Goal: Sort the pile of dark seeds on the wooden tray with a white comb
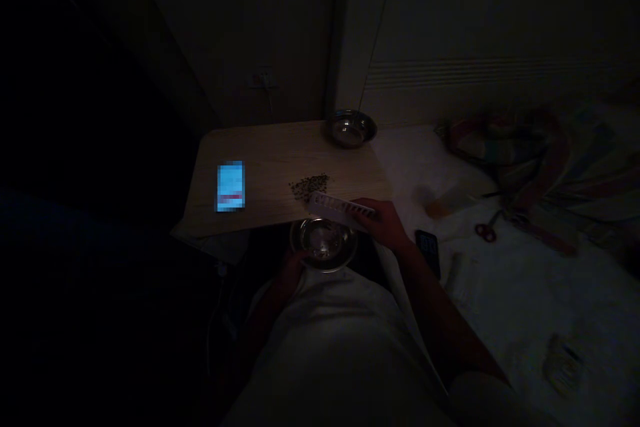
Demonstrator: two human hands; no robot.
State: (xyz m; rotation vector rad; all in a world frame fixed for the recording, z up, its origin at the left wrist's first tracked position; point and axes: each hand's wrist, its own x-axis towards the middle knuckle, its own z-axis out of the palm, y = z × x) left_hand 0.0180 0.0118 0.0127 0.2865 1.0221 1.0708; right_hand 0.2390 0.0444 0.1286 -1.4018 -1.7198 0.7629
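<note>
In dim light, my left hand point(293, 270) grips the left rim of a shiny metal bowl point(324, 263), just below the table's near edge. My right hand point(383, 223) is closed around the right end of a long white piece with a row of slots point(333, 205); its exact kind is unclear. The left end of this piece touches or nearly touches a spread of small dark grains point(311, 185) on the wooden table point(265, 147). Too little light shows whether the bowl contains any grains.
A second metal bowl point(351, 130) stands at the table's far right corner. A lit, blurred-out screen point(231, 185) lies at the left. On the white bedding are a dark phone point(428, 253), red-handled scissors point(485, 233) and crumpled striped cloth point(540, 147).
</note>
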